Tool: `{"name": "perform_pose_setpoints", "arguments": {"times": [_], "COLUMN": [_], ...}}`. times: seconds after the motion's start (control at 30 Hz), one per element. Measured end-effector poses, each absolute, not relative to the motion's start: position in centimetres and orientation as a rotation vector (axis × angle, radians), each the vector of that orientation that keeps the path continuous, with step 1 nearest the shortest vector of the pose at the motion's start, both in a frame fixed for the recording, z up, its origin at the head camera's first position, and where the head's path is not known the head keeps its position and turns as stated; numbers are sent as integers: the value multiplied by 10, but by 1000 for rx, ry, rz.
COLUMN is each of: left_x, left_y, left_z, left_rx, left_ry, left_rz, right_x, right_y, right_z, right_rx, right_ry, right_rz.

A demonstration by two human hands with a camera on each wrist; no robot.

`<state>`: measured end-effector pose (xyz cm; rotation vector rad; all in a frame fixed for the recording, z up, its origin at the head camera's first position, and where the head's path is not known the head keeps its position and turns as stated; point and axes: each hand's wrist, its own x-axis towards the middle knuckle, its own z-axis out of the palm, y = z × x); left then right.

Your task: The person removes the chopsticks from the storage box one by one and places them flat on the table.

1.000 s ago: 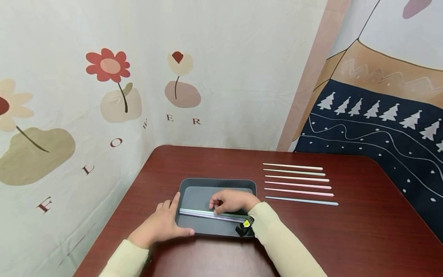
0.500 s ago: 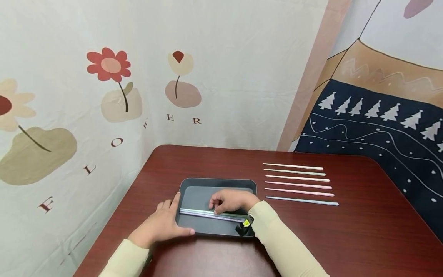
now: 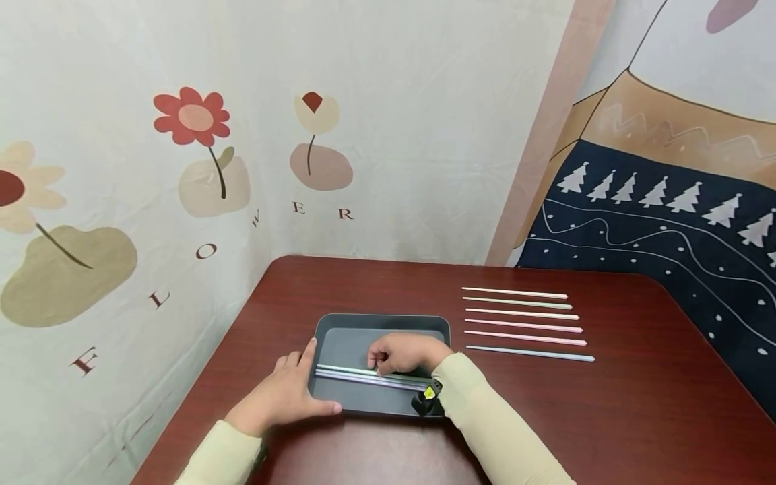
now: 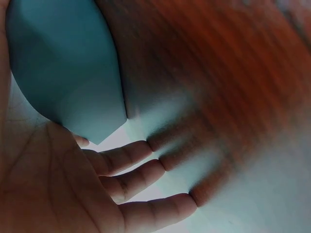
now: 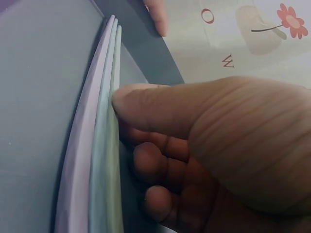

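Observation:
A dark grey tray (image 3: 345, 340) sits on the table with three chopsticks lying lengthwise inside, close together. In the right wrist view these are a purple chopstick (image 5: 75, 174), a blue chopstick (image 5: 99, 184) and a green chopstick (image 5: 114, 179). My right hand (image 3: 406, 353) reaches over the tray and pinches the green chopstick near its middle; its other fingers are curled, and the index fingertip is partly hidden. My left hand (image 3: 281, 394) rests at the tray's near left corner, index finger along the left rim and thumb at the near edge, fingers fairly straight.
Several chopsticks lie in spaced parallel rows right of the tray, among them a blue chopstick (image 3: 530, 353) nearest and a pink chopstick (image 3: 524, 337) behind it. The red-brown table (image 3: 636, 404) ends at a printed cloth backdrop (image 3: 412, 135).
Hands, tray and chopsticks keep nearly the same places. Only a very slight shift of the whole head view shows.

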<state>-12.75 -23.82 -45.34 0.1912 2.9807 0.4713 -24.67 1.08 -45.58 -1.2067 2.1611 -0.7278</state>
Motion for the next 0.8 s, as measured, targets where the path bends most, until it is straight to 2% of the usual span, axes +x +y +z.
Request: {"name": "perform_pose_setpoints", "arguments": {"times": [0.8], "left_x": [-128], "left_y": [-238], "left_z": [-451], "left_rx": [197], "left_ry": [2971], "left_rz": [465], "right_x": [-248], "right_y": [9], "right_z": [-458], "right_rx": [-1190], "right_ry": [2298], "right_rz": [-704]}}
